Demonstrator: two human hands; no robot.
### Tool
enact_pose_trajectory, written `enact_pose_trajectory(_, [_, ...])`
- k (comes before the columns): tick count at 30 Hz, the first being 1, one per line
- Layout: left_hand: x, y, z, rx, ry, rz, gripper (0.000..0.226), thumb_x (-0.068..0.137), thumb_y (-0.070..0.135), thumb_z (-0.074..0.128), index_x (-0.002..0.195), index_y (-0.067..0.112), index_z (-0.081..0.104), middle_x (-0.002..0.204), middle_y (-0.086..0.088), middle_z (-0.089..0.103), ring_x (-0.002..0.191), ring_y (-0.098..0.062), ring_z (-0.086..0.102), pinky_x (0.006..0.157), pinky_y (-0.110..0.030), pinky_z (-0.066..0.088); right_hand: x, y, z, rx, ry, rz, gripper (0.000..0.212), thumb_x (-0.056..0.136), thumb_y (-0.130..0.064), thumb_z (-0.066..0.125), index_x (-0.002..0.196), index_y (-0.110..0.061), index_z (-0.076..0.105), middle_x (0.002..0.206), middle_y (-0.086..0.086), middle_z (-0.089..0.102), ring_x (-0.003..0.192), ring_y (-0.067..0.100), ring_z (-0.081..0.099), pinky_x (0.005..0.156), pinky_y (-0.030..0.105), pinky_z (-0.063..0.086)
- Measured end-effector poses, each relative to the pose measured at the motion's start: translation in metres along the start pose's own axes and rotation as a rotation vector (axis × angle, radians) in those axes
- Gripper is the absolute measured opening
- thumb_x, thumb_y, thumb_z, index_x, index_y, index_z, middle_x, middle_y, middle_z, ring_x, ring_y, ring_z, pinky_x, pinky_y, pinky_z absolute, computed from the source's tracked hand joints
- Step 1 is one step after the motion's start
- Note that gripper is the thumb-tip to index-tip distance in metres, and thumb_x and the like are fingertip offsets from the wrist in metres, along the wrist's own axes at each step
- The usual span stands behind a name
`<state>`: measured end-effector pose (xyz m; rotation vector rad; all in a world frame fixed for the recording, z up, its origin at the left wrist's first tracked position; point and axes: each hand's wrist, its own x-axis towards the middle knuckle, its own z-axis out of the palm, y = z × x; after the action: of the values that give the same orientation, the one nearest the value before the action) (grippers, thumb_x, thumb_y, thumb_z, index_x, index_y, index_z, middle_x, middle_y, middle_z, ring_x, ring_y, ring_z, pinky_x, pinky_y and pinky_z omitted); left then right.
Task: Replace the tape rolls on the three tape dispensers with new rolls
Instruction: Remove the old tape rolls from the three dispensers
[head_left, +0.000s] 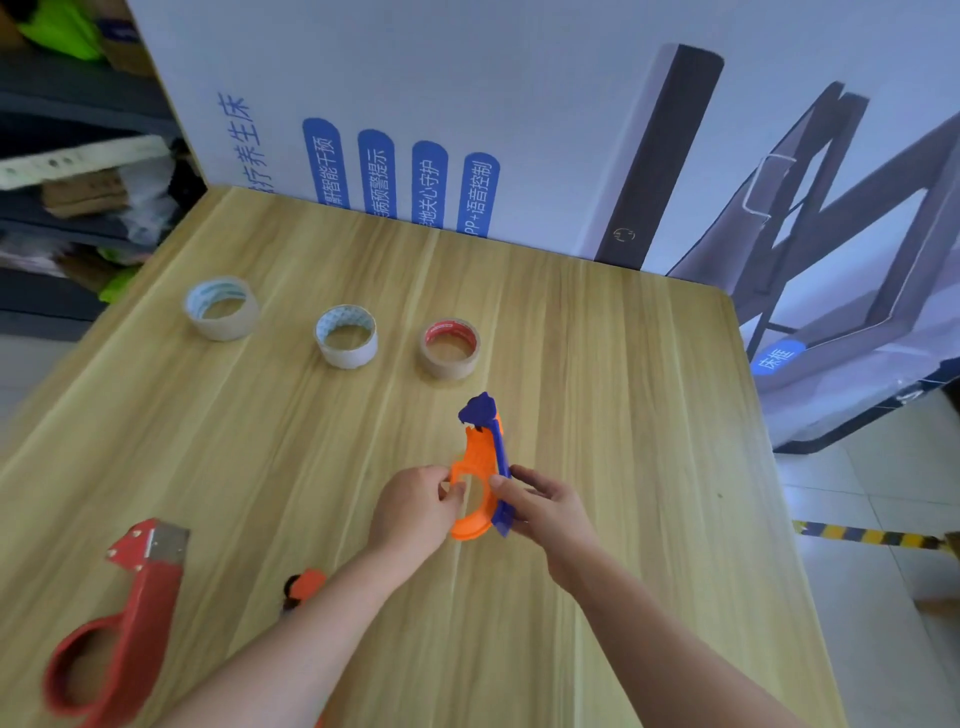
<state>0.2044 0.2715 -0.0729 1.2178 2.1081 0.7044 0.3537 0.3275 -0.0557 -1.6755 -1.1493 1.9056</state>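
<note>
An orange and blue tape dispenser (480, 467) is held above the wooden table (597, 395), its blue head pointing away from me. My left hand (415, 509) pinches its orange ring on the left side. My right hand (545, 506) grips the blue handle on the right. No roll shows in its ring. Three tape rolls lie flat in a row further back: a pale roll (222, 308), a white roll with a blue core (346, 336) and a brown roll with a red core (450, 348). A red dispenser (119, 623) lies at the near left.
Another orange dispenser (304, 587) lies mostly hidden under my left forearm. A large printed cardboard panel (467, 130) stands along the table's far edge. Cluttered shelves (78, 182) are at the left, and tiled floor with a yellow-black strip (872, 535) is at the right.
</note>
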Motion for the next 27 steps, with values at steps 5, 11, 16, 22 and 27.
enact_pose_trajectory(5, [-0.068,-0.01,0.012,0.122,0.008,-0.039,0.026,0.089,0.026,0.054,0.067,0.013,0.056,0.051,0.003,0.044,0.051,-0.019,0.043,0.048,-0.032,0.025,-0.042,0.04,-0.013,-0.12,-0.083,0.017,0.051,0.076,-0.027,0.08,0.121,-0.008,0.065,0.095,0.006,0.078,0.085,0.018,0.074,0.089,0.039,0.058])
enact_pose_trajectory(11, [-0.138,-0.02,0.032,0.235,0.01,-0.058,0.027,0.091,0.03,0.051,0.067,0.019,0.046,0.062,-0.002,0.055,0.067,-0.028,0.057,0.055,-0.031,0.029,-0.09,0.086,-0.023,-0.222,-0.115,0.039,0.037,0.081,-0.023,0.076,0.115,-0.01,0.068,0.091,0.005,0.078,0.08,0.016,0.073,0.08,0.03,0.06])
enact_pose_trajectory(16, [-0.173,-0.029,0.052,0.293,-0.021,-0.077,0.025,0.092,0.036,0.048,0.084,0.018,0.062,0.081,-0.002,0.067,0.08,-0.023,0.064,0.058,-0.029,0.035,-0.111,0.113,-0.025,-0.357,-0.1,0.052,0.032,0.084,-0.016,0.071,0.114,-0.007,0.068,0.103,0.01,0.074,0.077,0.013,0.067,0.062,0.02,0.055])
enact_pose_trajectory(22, [-0.187,-0.031,0.061,0.368,-0.101,-0.117,0.026,0.095,0.037,0.046,0.097,0.018,0.063,0.097,-0.002,0.068,0.092,-0.024,0.064,0.071,-0.031,0.045,-0.123,0.123,-0.022,-0.659,-0.055,-0.03,0.028,0.082,-0.022,0.07,0.109,-0.013,0.069,0.099,0.002,0.071,0.089,0.018,0.066,0.084,0.035,0.056])
enact_pose_trajectory(27, [-0.185,-0.027,0.05,0.448,-0.173,-0.11,0.029,0.096,0.038,0.043,0.096,0.015,0.061,0.097,-0.005,0.067,0.092,-0.026,0.063,0.069,-0.032,0.044,-0.129,0.112,-0.02,-0.889,-0.063,-0.092,0.05,0.088,-0.036,0.064,0.131,-0.013,0.053,0.116,0.005,0.066,0.105,0.021,0.062,0.085,0.029,0.048])
